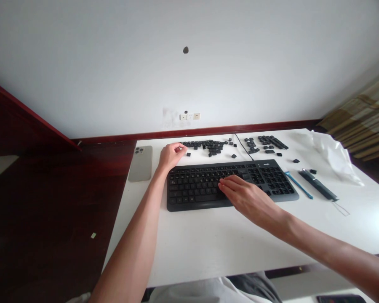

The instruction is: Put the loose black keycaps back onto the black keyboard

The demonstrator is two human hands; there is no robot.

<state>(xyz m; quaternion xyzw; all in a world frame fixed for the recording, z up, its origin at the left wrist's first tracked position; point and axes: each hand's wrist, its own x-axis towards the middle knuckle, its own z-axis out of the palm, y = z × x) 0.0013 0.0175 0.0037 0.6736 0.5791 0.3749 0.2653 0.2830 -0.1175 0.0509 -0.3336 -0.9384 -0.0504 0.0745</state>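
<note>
A black keyboard (205,205) lies on the white table, with keycaps on its left part and uncovered sockets on its right part. My right hand (240,191) rests over the middle of the keyboard, fingers bent and pressed together, the tips at its keys. Whatever those fingertips may hold is hidden. Beyond the keyboard's upper left corner, my left hand (172,155) has thumb and forefinger pinched beside the left end of a row of loose black keycaps (215,148). I cannot make out what is between those fingers. A single keycap (188,154) lies just right of them.
A phone (140,164) lies at the table's left edge. More keycaps (273,142) are scattered at the back right. Right of the keyboard are a blue tool (299,185), a dark narrow pouch (318,185) and a white plastic bag (331,155). A cable (244,146) runs backward.
</note>
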